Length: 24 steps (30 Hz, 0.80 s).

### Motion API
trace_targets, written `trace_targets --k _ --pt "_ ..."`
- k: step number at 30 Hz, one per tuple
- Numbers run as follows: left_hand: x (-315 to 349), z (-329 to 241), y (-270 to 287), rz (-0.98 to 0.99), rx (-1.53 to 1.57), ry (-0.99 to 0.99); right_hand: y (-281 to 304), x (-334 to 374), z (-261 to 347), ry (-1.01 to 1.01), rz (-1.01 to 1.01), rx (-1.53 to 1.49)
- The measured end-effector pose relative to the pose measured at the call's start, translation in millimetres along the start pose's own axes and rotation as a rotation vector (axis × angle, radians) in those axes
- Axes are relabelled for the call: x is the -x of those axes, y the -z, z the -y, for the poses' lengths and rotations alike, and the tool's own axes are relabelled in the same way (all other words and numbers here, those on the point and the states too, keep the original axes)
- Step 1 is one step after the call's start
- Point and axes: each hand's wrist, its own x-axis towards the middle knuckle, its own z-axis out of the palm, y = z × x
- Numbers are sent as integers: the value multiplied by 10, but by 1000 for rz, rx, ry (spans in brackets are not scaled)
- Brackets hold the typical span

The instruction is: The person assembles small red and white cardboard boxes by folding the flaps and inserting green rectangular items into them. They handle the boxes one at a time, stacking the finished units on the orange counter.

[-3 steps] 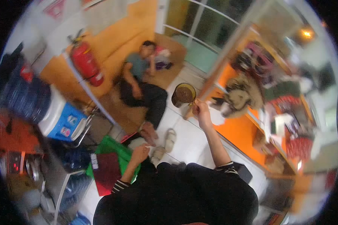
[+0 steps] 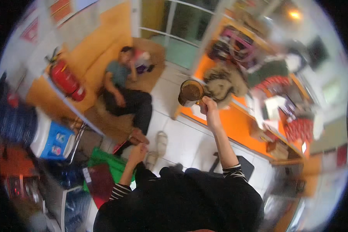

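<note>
A glass mug [image 2: 189, 94] of dark brown drink, perhaps coffee, is held out in front of me. My right hand [image 2: 209, 107] is closed round its handle, with that arm stretched forward. In the view the mug overlaps the near left edge of the orange counter [image 2: 236, 129], beside a patterned cloth bundle [image 2: 224, 83]. Lower on the left, my left hand [image 2: 138, 153] is closed with its fingers curled. Whether anything is in it I cannot make out. It appears near a green crate [image 2: 100, 156] and a dark red folder [image 2: 101, 181].
A person [image 2: 121, 91] reclines on cardboard [image 2: 152, 48] against the orange wall, legs toward me. Pale sandals [image 2: 161, 144] lie on the white tiles. A red fire extinguisher [image 2: 65, 79], a blue-and-white water dispenser [image 2: 54, 139], and a black stool [image 2: 243, 168] stand around. Clutter covers the counter.
The view has shifted, so the reclining person, extinguisher and counter appear further left. The mug now overlaps the counter edge instead of the floor. My right hand keeps hold of it.
</note>
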Motion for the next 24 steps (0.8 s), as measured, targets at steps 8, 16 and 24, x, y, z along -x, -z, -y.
trace_targets --k 8,16,24 --pt "-646 -1468 -1452 453 67 -209 2426 1331 935 56 -497 -44" --pt "-1008 -1942 -2349 760 -40 -230 3932 2253 1272 80 -780 -194" --pt "-1929 -1853 -3042 919 -54 -40 5145 2012 1501 121 -938 -196"
